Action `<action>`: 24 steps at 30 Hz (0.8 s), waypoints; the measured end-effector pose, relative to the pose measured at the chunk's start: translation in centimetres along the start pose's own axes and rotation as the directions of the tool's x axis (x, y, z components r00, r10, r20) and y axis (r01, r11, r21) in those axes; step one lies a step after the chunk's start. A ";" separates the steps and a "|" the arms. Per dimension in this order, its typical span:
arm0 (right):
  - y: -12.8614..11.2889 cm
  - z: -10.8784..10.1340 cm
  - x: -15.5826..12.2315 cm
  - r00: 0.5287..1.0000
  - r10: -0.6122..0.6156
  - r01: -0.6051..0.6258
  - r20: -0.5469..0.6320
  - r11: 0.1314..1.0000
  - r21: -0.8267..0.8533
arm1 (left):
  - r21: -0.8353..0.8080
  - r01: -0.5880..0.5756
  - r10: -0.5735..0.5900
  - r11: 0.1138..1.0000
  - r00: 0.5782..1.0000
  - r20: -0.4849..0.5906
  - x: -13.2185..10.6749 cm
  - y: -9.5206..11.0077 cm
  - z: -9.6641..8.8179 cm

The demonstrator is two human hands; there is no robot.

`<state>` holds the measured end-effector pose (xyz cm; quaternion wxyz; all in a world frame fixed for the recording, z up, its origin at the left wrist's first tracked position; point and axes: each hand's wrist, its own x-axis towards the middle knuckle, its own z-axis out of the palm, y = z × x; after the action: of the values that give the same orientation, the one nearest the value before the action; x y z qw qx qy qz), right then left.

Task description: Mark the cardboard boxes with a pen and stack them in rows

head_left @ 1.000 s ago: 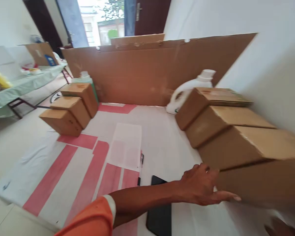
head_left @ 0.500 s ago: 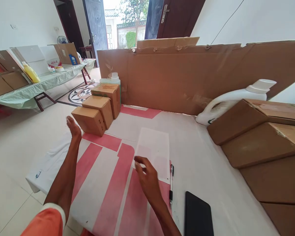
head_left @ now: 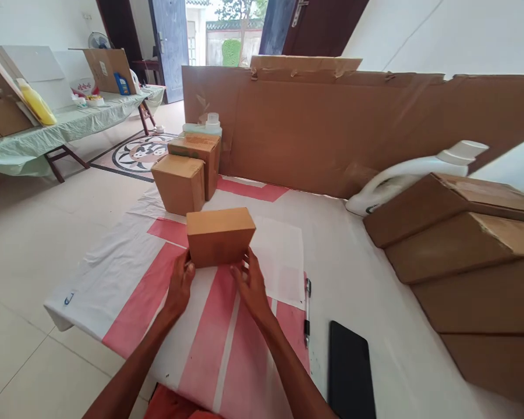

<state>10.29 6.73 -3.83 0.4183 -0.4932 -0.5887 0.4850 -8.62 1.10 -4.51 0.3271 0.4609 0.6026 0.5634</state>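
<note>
Between my two hands is a small brown cardboard box (head_left: 220, 241), over the red-and-white cloth. My left hand (head_left: 181, 283) grips its lower left end, and my right hand (head_left: 251, 282) has the lower right end. Whether the box touches the cloth I cannot tell. Two more cardboard boxes stand behind it on the left: a nearer one (head_left: 179, 186) and a taller one (head_left: 207, 154). A thin white sheet (head_left: 283, 256) lies partly behind the held box. Beside my right forearm are a pen (head_left: 307, 311) and a black phone-like slab (head_left: 351, 369).
Several stacked cardboard boxes (head_left: 467, 302) line the right side, with a white jug (head_left: 402, 174) behind them. A tall cardboard panel (head_left: 305, 128) closes off the back. A capped bottle (head_left: 213, 121) stands behind the left boxes. Further left is another covered table (head_left: 109, 113).
The nearest box of the left row has been taken and brought to the middle between both hands. My left hand moved right with it; my right hand closed on its other end. The view shifted slightly.
</note>
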 end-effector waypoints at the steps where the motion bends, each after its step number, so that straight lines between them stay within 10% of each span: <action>1: 0.0 -1.8 -1.6 0.999 0.005 -0.007 -0.049 0.999 -0.034 | 0.039 -0.008 0.007 0.999 0.999 0.040 -1.8 0.4 0.7; 8: -0.4 -8.8 -9.3 0.943 -0.088 -0.012 -0.322 0.955 -0.296 | 0.183 -0.165 0.118 0.969 0.963 0.243 -8.6 3.7 4.0; 20: 4.7 -6.8 -14.0 0.975 0.056 -0.072 -0.215 0.995 -0.071 | 0.223 -0.038 -0.016 0.974 0.972 0.235 -10.5 2.3 3.5; 24: 4.0 -8.0 -14.1 0.963 0.097 -0.069 -0.252 0.991 0.119 | 0.334 -0.270 0.183 0.903 0.945 0.271 -12.4 4.8 3.4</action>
<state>21.07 -5.75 -6.52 0.4967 -0.5528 -0.4809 0.4653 -0.09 -9.39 -1.84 0.2354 0.6440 0.5965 0.4172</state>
